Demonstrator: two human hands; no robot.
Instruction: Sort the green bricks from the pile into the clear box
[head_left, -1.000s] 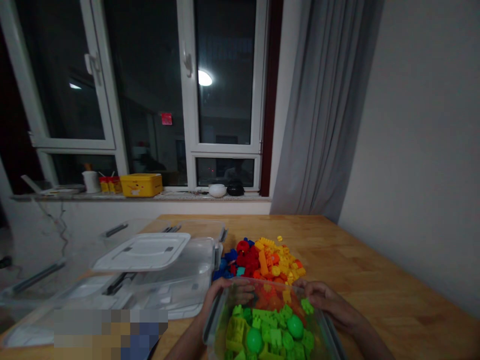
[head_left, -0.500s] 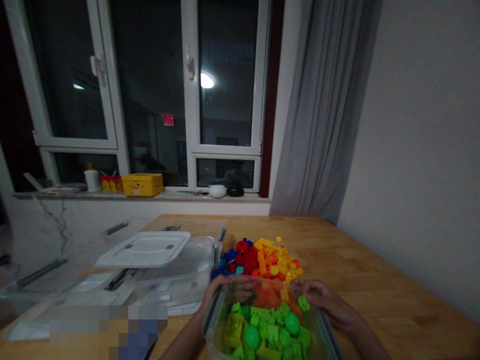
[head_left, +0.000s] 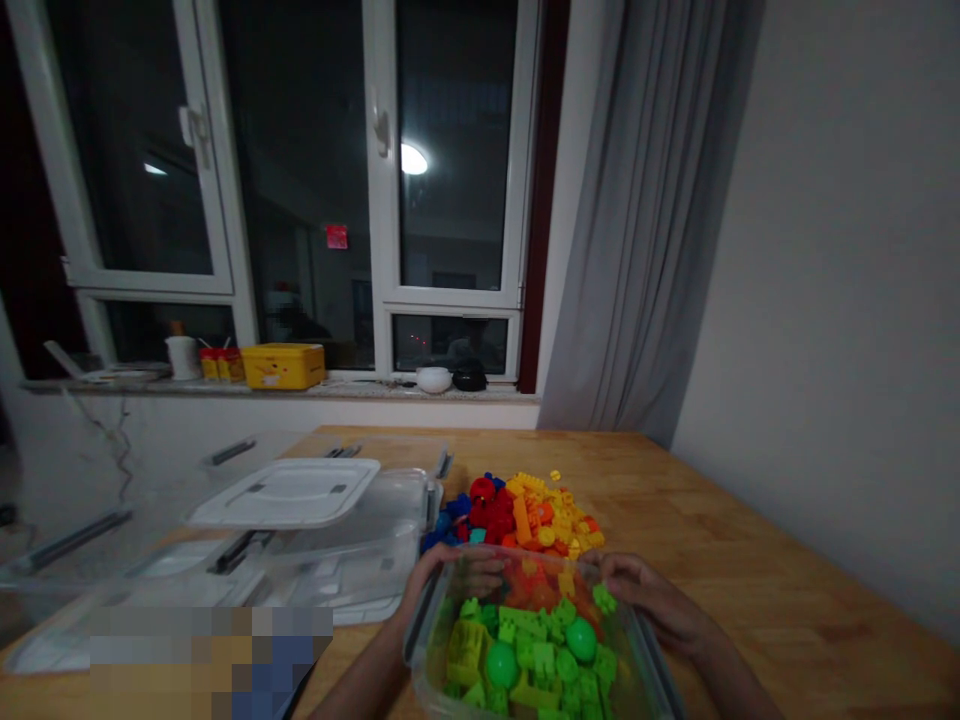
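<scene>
Clear plastic bin [head_left: 424,625] of green bricks [head_left: 525,640] at near edge of wooden table [head_left: 735,560], left hand [head_left: 446,572] and right hand [head_left: 637,595] clamped on its rim, fingers together, mixed brick heap [head_left: 517,520] just beyond, open tabletop rightward.

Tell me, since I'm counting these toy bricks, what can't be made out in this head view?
Lower bricks in the clear plastic tub: hidden beneath the green bricks; the bottom edge also cuts off the tub's near end.
Inner bricks of the loose heap: hidden by those on top.
Pixelated patch at lower left: whatever lies there is unrecognisable.
</scene>
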